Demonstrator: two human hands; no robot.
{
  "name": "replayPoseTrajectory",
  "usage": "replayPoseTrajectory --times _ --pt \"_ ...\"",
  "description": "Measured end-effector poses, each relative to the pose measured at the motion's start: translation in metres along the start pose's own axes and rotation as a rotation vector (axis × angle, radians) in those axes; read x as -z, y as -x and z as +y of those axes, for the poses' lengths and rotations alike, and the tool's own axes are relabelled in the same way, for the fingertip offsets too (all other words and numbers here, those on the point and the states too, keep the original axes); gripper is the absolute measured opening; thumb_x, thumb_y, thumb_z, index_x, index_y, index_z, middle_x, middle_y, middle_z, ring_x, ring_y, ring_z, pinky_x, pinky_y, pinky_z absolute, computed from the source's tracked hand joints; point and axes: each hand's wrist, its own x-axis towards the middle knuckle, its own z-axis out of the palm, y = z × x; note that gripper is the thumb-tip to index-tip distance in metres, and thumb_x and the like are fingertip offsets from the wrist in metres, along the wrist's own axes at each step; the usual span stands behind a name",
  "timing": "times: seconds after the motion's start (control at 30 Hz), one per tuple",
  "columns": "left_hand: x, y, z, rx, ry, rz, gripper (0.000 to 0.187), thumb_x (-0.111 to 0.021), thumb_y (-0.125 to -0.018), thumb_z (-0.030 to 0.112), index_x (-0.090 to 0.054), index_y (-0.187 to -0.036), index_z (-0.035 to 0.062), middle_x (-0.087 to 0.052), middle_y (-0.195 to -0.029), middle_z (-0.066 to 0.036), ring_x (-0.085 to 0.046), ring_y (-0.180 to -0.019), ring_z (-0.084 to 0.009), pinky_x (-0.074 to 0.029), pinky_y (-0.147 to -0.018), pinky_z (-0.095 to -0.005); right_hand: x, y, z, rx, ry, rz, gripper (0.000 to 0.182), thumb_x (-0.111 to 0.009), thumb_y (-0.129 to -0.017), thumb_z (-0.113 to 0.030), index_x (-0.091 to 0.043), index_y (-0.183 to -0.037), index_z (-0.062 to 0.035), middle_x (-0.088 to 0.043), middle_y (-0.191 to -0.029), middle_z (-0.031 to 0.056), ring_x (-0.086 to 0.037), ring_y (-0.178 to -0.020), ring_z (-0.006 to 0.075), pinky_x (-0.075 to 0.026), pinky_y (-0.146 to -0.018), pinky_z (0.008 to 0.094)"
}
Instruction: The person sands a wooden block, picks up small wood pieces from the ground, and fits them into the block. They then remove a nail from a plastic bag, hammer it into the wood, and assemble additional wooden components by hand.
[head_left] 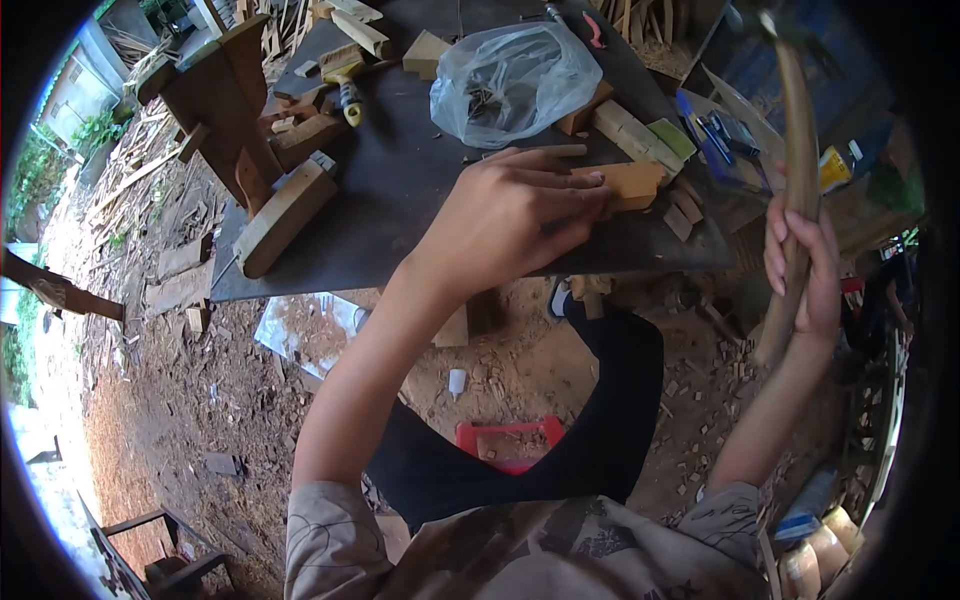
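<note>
On the dark tabletop (pixel 400 215), near its front edge, my left hand (pixel 525 205) is closed over an orange-brown wooden block (pixel 632 185). The block's right end sticks out past my fingertips. My right hand (pixel 805 265) is wrapped round the long wooden handle (pixel 797 130) of a tool, raised upright to the right of the table. The tool's head (pixel 770 25) is at the top of the view, partly dark and blurred. A thin wooden stick (pixel 560 151) lies just behind my left hand.
A clear plastic bag (pixel 515 85) lies behind my left hand. At the left stand a wooden piece (pixel 225 110) and a pale block (pixel 285 220). A yellow-handled tool (pixel 350 100) is farther back. Pens lie in a box (pixel 715 150) at right. A red stool (pixel 510 430) is below.
</note>
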Motion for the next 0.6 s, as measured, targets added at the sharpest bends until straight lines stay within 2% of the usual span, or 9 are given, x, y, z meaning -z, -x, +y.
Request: replayPoseTrajectory --times 0.03,0.13,0.17,0.27,0.33,0.4,0.43,0.53,0.6 --pt "0.000 -0.001 0.001 -0.014 0.001 -0.014 0.031 -0.082 -0.091 0.013 -0.086 -0.121 0.0087 -0.084 -0.117 -0.009 -0.079 -0.108 -0.0279 -0.065 -0.093 -0.0414 -0.013 0.009 -0.009 0.031 0.041 0.051 0.047 -0.058 -0.114 -0.028 -0.055 -0.153 -0.0024 -0.053 -0.086 -0.0015 -0.051 -0.056 0.0030 -0.044 -0.047 0.0196" --pt "0.000 0.000 0.000 -0.013 -0.021 -0.026 0.032 -0.082 -0.091 0.014 -0.086 -0.122 0.0095 -0.084 -0.119 -0.009 -0.079 -0.109 -0.0285 -0.065 -0.093 -0.0410 -0.032 0.031 -0.013 -0.084 0.361 0.120 0.053 -0.051 -0.119 -0.031 -0.045 -0.163 -0.0035 -0.051 -0.085 -0.0015 -0.049 -0.055 -0.0011 -0.039 -0.040 0.0178" --pt "0.000 0.001 -0.001 -0.008 -0.024 -0.024 0.032 -0.082 -0.091 0.014 -0.086 -0.122 0.0097 -0.084 -0.119 -0.009 -0.079 -0.109 -0.0284 -0.065 -0.093 -0.0413 -0.027 0.037 -0.001 -0.066 0.420 0.096 0.051 -0.055 -0.118 -0.034 -0.051 -0.161 -0.0070 -0.058 -0.090 -0.0008 -0.053 -0.059 0.0007 -0.043 -0.045 0.0204" --pt "-0.004 0.003 -0.002 -0.002 -0.020 -0.028 0.031 -0.082 -0.091 0.014 -0.086 -0.122 0.0100 -0.084 -0.120 -0.009 -0.079 -0.109 -0.0280 -0.064 -0.094 -0.0418 -0.033 0.049 -0.005 0.015 0.817 -0.005 0.046 -0.069 -0.112 -0.026 -0.059 -0.151 -0.0046 -0.071 -0.099 0.0042 -0.065 -0.070 0.0103 -0.054 -0.066 0.0290" --pt "-0.002 0.002 -0.003 -0.026 -0.022 -0.024 0.032 -0.082 -0.091 0.014 -0.086 -0.123 0.0102 -0.084 -0.120 -0.008 -0.079 -0.109 -0.0274 -0.064 -0.095 -0.0417 -0.045 0.050 0.001 0.222 0.820 -0.010 0.043 -0.073 -0.109 -0.024 -0.063 -0.145 -0.0032 -0.078 -0.114 0.0135 -0.077 -0.098 0.0242 -0.058 -0.087 0.0374" --pt "0.000 0.002 -0.002 -0.001 -0.011 -0.049 0.032 -0.082 -0.092 0.013 -0.086 -0.123 0.0102 -0.084 -0.121 -0.008 -0.079 -0.109 -0.0274 -0.064 -0.095 -0.0414 -0.048 0.043 0.002 0.369 0.879 -0.015 0.044 -0.073 -0.109 -0.025 -0.063 -0.145 -0.0031 -0.078 -0.119 0.0171 -0.078 -0.109 0.0291 -0.059 -0.092 0.0399" --pt "0.000 0.002 -0.001 0.015 -0.009 -0.059 0.033 -0.081 -0.092 0.013 -0.085 -0.124 0.0102 -0.084 -0.121 -0.008 -0.079 -0.109 -0.0275 -0.064 -0.096 -0.0413 -0.050 0.040 0.001 0.402 0.912 -0.004 0.045 -0.074 -0.108 -0.027 -0.064 -0.145 -0.0034 -0.079 -0.119 0.0201 -0.079 -0.109 0.0343 -0.060 -0.092 0.0418" --pt "0.000 0.001 -0.001 0.000 0.028 -0.044 0.034 -0.081 -0.091 0.013 -0.085 -0.125 0.0100 -0.084 -0.121 -0.008 -0.079 -0.109 -0.0283 -0.063 -0.097 -0.0415 -0.053 0.033 -0.002 0.290 0.965 -0.037 0.048 -0.071 -0.110 -0.024 -0.059 -0.150 0.0000 -0.075 -0.132 0.0216 -0.075 -0.120 0.0303 -0.055 -0.103 0.0406" --pt "-0.001 0.001 -0.001 -0.005 -0.004 -0.040 0.035 -0.081 -0.091 0.013 -0.085 -0.126 0.0098 -0.084 -0.121 -0.008 -0.079 -0.109 -0.0286 -0.063 -0.097 -0.0416 -0.055 0.029 -0.008 0.252 1.053 -0.099 0.049 -0.071 -0.110 -0.024 -0.059 -0.151 0.0005 -0.075 -0.132 0.0222 -0.074 -0.121 0.0313 -0.055 -0.105 0.0409"
